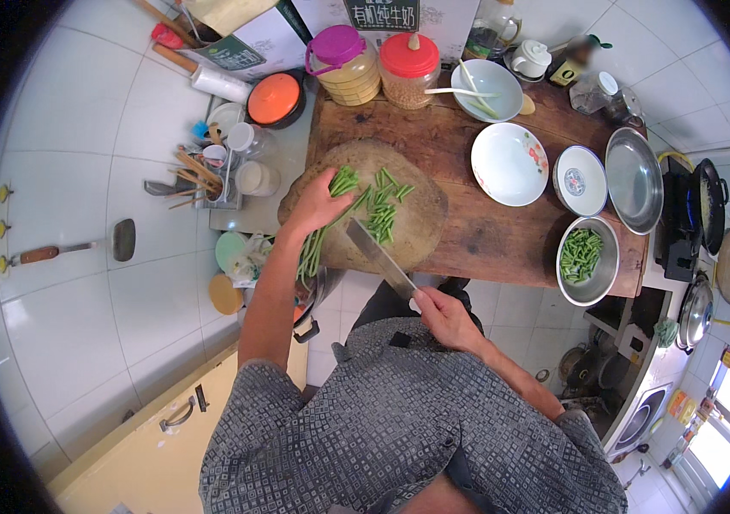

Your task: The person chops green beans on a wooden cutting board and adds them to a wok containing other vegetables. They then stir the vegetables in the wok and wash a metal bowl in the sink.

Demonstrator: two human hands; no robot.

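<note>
My left hand (320, 204) is closed round a bunch of long green beans (312, 254) on a round wooden chopping board (420, 184). The bunch's long ends hang over the board's near left edge, and shorter tips poke out past my fingers. In my right hand (446, 315) is a cleaver (379, 259), its blade slanting up and left over the near part of the board. Short cut bean pieces (382, 210) lie scattered on the board between my left hand and the blade's far side. More cut beans (581, 255) fill a steel bowl (609, 278) at the table's right.
The board rests on a wooden table (502, 244). Behind it stand a purple-lidded jar (346, 73) and a red-lidded jar (408, 77). A white plate (502, 171), a white bowl (566, 199) and a steel basin (633, 193) sit to the right. An orange-lidded pot (276, 97) is at the left.
</note>
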